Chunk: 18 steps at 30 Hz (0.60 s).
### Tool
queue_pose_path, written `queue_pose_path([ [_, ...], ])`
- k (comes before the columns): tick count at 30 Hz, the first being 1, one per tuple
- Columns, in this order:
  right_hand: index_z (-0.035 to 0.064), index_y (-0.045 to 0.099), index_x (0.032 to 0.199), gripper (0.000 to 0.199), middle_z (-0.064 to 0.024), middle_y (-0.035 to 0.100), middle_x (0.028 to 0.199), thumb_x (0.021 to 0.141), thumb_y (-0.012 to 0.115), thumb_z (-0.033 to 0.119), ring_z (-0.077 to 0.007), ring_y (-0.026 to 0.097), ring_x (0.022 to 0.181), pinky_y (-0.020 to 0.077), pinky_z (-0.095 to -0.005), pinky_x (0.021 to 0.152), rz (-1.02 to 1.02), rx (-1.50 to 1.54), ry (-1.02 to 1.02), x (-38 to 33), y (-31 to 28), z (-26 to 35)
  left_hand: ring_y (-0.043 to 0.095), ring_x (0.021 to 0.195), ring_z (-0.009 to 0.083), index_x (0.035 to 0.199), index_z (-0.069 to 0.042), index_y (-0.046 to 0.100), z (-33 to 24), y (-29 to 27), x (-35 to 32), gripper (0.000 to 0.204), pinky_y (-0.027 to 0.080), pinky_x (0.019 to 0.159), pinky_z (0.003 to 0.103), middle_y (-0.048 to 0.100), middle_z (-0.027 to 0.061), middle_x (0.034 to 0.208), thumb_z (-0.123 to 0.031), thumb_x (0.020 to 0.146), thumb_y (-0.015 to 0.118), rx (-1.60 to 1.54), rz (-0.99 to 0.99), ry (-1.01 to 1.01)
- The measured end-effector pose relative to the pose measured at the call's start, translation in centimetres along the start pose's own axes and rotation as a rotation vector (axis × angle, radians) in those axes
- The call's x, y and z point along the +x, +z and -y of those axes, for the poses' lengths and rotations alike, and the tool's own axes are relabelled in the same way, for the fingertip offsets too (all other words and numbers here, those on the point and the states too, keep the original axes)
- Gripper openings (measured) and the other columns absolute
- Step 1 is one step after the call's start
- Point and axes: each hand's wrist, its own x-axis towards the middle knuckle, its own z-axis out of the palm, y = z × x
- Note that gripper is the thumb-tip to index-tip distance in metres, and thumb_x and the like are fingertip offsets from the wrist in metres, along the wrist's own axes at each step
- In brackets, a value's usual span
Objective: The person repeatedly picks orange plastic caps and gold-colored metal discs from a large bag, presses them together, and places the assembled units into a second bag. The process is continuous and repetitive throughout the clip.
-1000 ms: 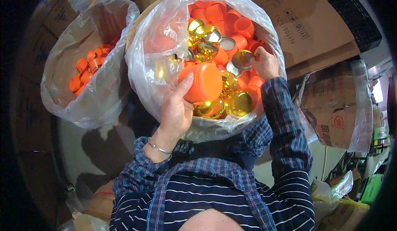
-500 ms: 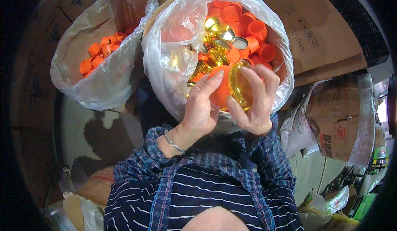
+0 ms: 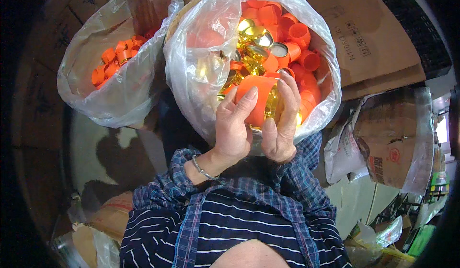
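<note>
Basically, left to right: far left, a clear plastic bag (image 3: pixel 120 81) in a carton holds a shallow layer of orange caps (image 3: pixel 115 59), mouth rolled open for easy drop-in. Centre, a fuller bag (image 3: pixel 201 71) holds loose orange and gold caps (image 3: pixel 261 40), right at chest level, so it's a short reach. Left hand (image 3: pixel 233 129) wraps the orange cap (image 3: pixel 256 100) from the left, fingers curled, thumb up against its side. Right hand (image 3: pixel 280 124) presses a gold piece (image 3: pixel 274 106) against it, fingers together and flat, apparently to seat one into the other. Cardboard boxes (image 3: pixel 378 42) far right.
</note>
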Motion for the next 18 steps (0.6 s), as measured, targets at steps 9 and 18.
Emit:
queue_pose_path([
  [9,0.0051,0.058,0.126,0.054,-0.0172,0.056,0.125,0.076,0.073,0.021,-0.0408,0.052,0.119,0.0410,-0.0535,0.103,0.097,-0.275,-0.241,0.0,-0.2,-0.3,0.063,0.105,0.0151,0.126,-0.001,0.058,-0.9,-2.1,2.2,0.029,0.051,0.093,0.029,0.064,0.0073,0.116,-0.016,0.102,0.049,0.225,-0.016,-0.364],
  [18,-0.0043,0.057,0.116,0.026,-0.0156,0.058,0.115,0.099,0.048,0.014,-0.0237,0.056,0.109,0.0449,-0.0360,0.096,-0.248,0.579,0.663,1.6,-0.1,0.2,0.062,0.089,0.0157,0.107,0.001,0.061,1.0,-2.3,0.8,0.029,0.049,0.076,0.031,0.065,0.0069,0.097,-0.027,0.102,0.057,1.087,0.445,0.653],
])
